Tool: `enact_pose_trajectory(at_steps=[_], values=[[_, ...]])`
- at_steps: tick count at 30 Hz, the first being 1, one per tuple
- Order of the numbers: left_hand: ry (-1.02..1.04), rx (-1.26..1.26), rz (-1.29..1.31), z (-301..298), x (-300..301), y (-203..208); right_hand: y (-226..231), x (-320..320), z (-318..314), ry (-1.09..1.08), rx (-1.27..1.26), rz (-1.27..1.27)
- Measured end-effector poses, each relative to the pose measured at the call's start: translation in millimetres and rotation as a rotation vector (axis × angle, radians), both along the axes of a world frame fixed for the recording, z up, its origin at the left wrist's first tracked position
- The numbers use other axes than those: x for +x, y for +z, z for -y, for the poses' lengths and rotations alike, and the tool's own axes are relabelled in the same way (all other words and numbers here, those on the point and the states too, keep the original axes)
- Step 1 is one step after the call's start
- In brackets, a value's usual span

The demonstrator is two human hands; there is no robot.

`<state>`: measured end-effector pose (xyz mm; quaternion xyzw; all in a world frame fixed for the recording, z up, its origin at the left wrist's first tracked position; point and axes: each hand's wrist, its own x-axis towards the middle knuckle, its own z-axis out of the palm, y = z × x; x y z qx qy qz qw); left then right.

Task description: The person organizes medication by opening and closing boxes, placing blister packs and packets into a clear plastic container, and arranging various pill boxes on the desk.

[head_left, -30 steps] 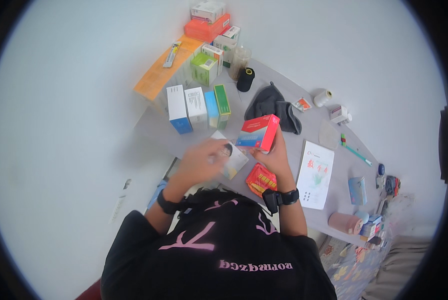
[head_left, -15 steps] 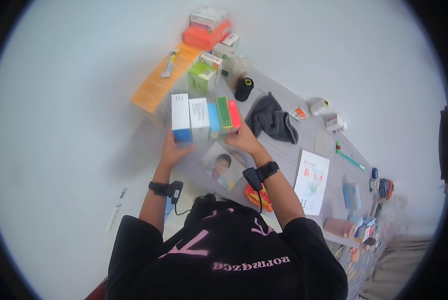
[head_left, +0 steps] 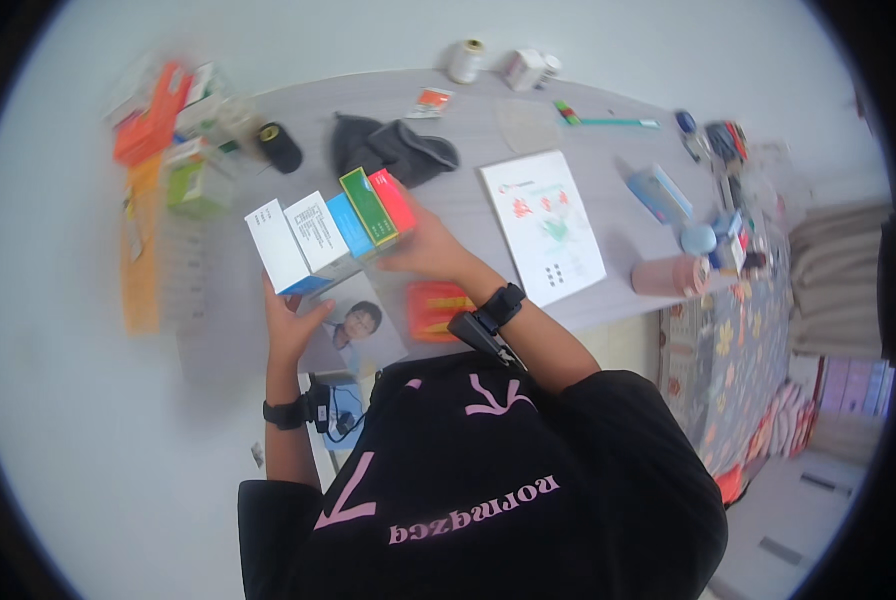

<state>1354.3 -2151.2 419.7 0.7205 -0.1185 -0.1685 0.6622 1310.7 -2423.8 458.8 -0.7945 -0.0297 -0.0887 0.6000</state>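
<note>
Between my two hands is a side-by-side row of several cartons, held above the desk. From left to right they are a white carton with blue at its lower end [head_left: 278, 245], a white carton [head_left: 320, 235], a light blue carton [head_left: 351, 222], a green carton [head_left: 370, 206] and a red carton [head_left: 393, 203]. My left hand [head_left: 290, 322] presses the left end, its thumb pointing inward. My right hand [head_left: 430, 240] grips the red carton's end, with its fingers partly hidden behind it. Below the row lies a sheet with a person's picture [head_left: 363, 350].
A dark grey cloth [head_left: 393, 150] lies just beyond the cartons. At left, blurred, are an orange box [head_left: 153, 125], a green-and-white box [head_left: 198, 185] and a black spool [head_left: 280, 148]. A white booklet [head_left: 543, 225] and pink bottle [head_left: 668, 276] are at right, a red-yellow packet [head_left: 436, 310] nearer.
The view has turned toward the right side of the desk. My hands have carried the row of cartons away from the stacked boxes, and the row now tilts.
</note>
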Motion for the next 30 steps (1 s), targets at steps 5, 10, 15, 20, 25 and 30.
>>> enact_pose_trajectory(at_steps=[5,10,15,20,25,30], values=[[-0.109,0.02,0.044,46.5,-6.8,37.1,24.8,-35.8,17.3,-0.139,0.148,-0.031],[-0.118,0.13,0.109,74.6,-7.7,44.3,19.2,-46.7,24.3,-0.298,0.065,0.062],[-0.025,0.15,0.149,82.4,-7.0,52.5,21.8,-51.2,34.2,-0.38,-0.01,0.143],[-0.084,0.08,0.185,97.5,-9.9,76.5,67.6,-77.7,48.9,-0.448,-0.003,0.196],[-0.078,0.058,0.332,114.9,-39.1,104.4,99.8,-122.6,58.5,-0.543,-0.069,0.205],[-0.143,0.013,0.432,130.0,-72.4,116.8,135.1,-184.7,61.3,-0.655,-0.132,0.229]])
